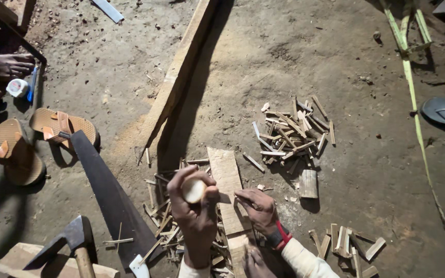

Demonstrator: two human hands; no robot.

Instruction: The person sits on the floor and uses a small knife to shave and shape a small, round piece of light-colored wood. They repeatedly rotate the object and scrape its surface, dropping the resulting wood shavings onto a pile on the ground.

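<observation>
My left hand (195, 211) is raised and closed around a pale round-ended wooden piece (193, 190), whose end faces the camera. My right hand (256, 207), with a red band at the wrist and a white sleeve, presses its fingertips on a flat pale wooden slat (224, 172) lying on the dirt floor; whether it pinches a small piece I cannot tell. Thin wooden splinters (159, 206) lie scattered under and to the left of my left hand. What looks like a foot (253, 262) rests on the slat's near end.
A hand saw (110, 198) lies left of my hands, an axe (70, 239) on a wooden block beyond it. Sandals (60, 126), another person's feet (3, 67), a long plank (181, 77), a heap of cut sticks (294, 131), a small block (309, 184) and a green stalk (413, 77) surround me.
</observation>
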